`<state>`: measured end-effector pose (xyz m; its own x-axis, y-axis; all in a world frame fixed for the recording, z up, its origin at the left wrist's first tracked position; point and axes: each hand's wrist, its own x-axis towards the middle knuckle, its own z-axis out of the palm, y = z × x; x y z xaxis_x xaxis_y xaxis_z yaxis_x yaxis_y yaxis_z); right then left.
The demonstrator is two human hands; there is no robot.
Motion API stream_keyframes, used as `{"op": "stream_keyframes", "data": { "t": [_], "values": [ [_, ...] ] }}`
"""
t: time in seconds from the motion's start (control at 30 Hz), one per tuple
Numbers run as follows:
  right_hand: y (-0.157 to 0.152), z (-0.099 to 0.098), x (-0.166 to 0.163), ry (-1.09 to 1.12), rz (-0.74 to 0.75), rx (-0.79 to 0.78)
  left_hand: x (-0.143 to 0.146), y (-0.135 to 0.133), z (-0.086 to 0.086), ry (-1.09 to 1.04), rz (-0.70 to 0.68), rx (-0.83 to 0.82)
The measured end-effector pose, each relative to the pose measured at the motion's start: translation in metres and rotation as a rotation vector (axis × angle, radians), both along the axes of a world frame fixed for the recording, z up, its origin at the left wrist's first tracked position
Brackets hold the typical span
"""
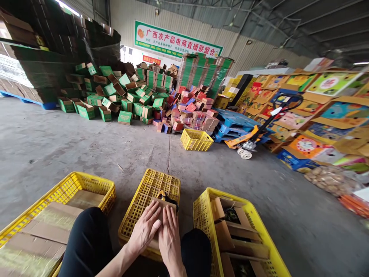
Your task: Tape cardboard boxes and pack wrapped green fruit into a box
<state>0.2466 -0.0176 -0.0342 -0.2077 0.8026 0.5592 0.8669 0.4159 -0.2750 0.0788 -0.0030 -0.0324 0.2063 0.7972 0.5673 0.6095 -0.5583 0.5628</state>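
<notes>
At the lower middle of the frame, I see the left hand (146, 227) and the right hand (169, 234) laid flat on a brown carton (163, 202), palms down, fingers stretched straight. This carton rests on a yellow crate (138, 207). Open boxes (226, 234) stand in the yellow basket (201, 211) at lower right.

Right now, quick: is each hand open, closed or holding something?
Left hand: open, pressed flat on the carton.
Right hand: open, flat on the same carton.
</notes>
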Motion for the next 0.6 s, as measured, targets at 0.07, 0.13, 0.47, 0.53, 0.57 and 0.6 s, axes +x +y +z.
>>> {"op": "stream_keyframes", "data": {
  "t": [0.07,0.13,0.47,0.53,0.57,0.6],
  "values": [
    [-0.001,-0.002,0.008,0.123,-0.028,-0.048,-0.005,-0.006,0.001,-0.014,-0.022,-0.049],
    [-0.003,-0.009,0.014,0.262,-0.102,-0.068,-0.009,-0.016,0.0,-0.046,-0.051,-0.106],
    [-0.013,-0.036,0.009,0.568,-0.163,-0.285,-0.001,-0.034,-0.009,-0.361,-0.029,-0.357],
    [-0.016,-0.031,0.007,0.619,-0.144,-0.296,0.0,-0.036,-0.006,-0.428,-0.025,-0.385],
    [-0.018,-0.029,0.004,0.64,-0.143,-0.299,0.001,-0.038,-0.004,-0.473,-0.012,-0.41],
    [-0.022,-0.027,0.001,0.656,-0.149,-0.302,0.002,-0.041,-0.002,-0.523,0.008,-0.439]
  ]
}}
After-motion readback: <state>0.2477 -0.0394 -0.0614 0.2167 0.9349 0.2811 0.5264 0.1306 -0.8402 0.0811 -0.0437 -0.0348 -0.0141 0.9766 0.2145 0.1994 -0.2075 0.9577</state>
